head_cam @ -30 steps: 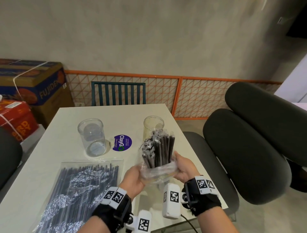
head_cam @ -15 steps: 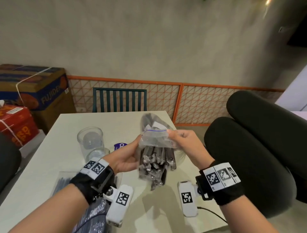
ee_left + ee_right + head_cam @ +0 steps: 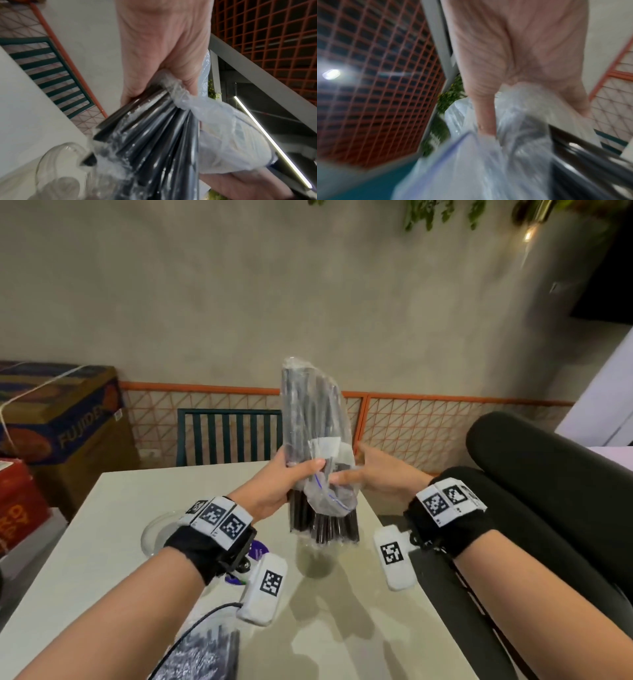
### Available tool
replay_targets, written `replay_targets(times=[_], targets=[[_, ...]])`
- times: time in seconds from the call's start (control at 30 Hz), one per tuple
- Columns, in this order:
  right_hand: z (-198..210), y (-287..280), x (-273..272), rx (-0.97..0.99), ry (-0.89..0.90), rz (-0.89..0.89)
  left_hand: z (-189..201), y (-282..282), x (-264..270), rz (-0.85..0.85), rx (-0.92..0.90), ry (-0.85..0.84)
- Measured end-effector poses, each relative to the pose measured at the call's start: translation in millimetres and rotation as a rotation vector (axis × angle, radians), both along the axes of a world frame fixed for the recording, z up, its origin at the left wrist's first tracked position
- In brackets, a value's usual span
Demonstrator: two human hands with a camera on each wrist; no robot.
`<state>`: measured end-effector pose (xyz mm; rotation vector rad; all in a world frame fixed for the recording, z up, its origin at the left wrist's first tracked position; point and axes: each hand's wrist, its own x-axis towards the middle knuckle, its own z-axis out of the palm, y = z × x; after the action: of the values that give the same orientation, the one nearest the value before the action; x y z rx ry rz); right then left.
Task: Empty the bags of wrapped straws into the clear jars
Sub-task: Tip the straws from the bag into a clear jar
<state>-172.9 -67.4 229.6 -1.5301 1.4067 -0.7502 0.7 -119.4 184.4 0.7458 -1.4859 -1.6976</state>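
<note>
A clear zip bag of black wrapped straws point(image 3: 313, 419) stands upside down above the table, mouth downward. My left hand point(image 3: 298, 474) grips it round the middle, and in the left wrist view the fingers point(image 3: 163, 67) curl round straws and plastic. From the right, my right hand point(image 3: 346, 474) pinches the loose plastic point(image 3: 488, 155) near the mouth. Straw ends point(image 3: 325, 529) stick out below, right over a clear jar point(image 3: 318, 558); whether they reach inside I cannot tell. A second clear jar point(image 3: 154, 537) is half hidden behind my left wrist and also shows as the jar point(image 3: 56, 169).
Another flat bag of straws point(image 3: 205, 655) lies at the near table edge. A purple sticker point(image 3: 257, 549) is on the white table point(image 3: 137, 494). A green chair point(image 3: 229, 436) stands behind, black padded chairs point(image 3: 548, 508) to the right, cardboard boxes point(image 3: 58, 419) to the left.
The bag went from straws pointing up to mouth down, then rose higher over the right jar. More straw ends now hang out below. My view tilted upward.
</note>
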Motion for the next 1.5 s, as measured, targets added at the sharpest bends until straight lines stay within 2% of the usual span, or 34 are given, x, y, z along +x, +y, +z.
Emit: replay_targets(times=[0.07, 0.17, 0.33, 0.5, 0.67, 0.87, 1.07, 1.23, 1.3, 1.33, 1.4, 1.5], targets=[[-3.6, -18.7, -5.5, 0.015, -0.078, 0.073, 0.4, -15.4, -7.3, 0.020, -0.045, -0.048], [-8.5, -37.5, -9.0, -0.033, -0.103, -0.044, -4.5, -36.9, -20.6, 0.056, -0.079, -0.064], [-35.5, -60.9, -20.5, -0.133, -0.208, -0.088, -26.9, -57.5, -45.5, 0.057, -0.009, 0.070], [-69.2, -77.9, -28.2, -0.115, -0.440, -0.167, -52.0, -68.7, -65.7, 0.107, 0.115, 0.188], [-92.2, -95.8, -28.8, -0.060, -0.619, -0.211, -64.6, -82.4, -70.2, 0.128, 0.161, 0.200], [-114.9, -110.0, -27.5, -0.030, -0.695, -0.208, -81.8, -92.2, -73.4, 0.205, 0.257, 0.185], [-132.5, -117.5, -28.7, -0.015, -0.782, -0.253, -94.5, -105.0, -72.4, 0.161, 0.283, 0.089], [-136.8, -125.4, -26.1, 0.005, -0.755, -0.334, -98.4, -112.6, -49.4, -0.097, 0.265, -0.041], [-141.3, -130.2, -22.3, 0.004, -0.765, -0.353, -101.7, -117.3, -38.8, -0.148, 0.241, -0.095], [-142.6, -132.9, -20.1, -0.003, -0.781, -0.357, -101.9, -117.5, -36.5, -0.141, 0.204, -0.118], [-143.9, -136.6, -15.8, -0.041, -0.810, -0.369, -103.8, -113.0, -39.3, -0.017, 0.100, -0.136], [-150.1, -135.4, -15.1, -0.043, -0.855, -0.430, -113.3, -99.0, -50.0, 0.149, 0.058, -0.089]])
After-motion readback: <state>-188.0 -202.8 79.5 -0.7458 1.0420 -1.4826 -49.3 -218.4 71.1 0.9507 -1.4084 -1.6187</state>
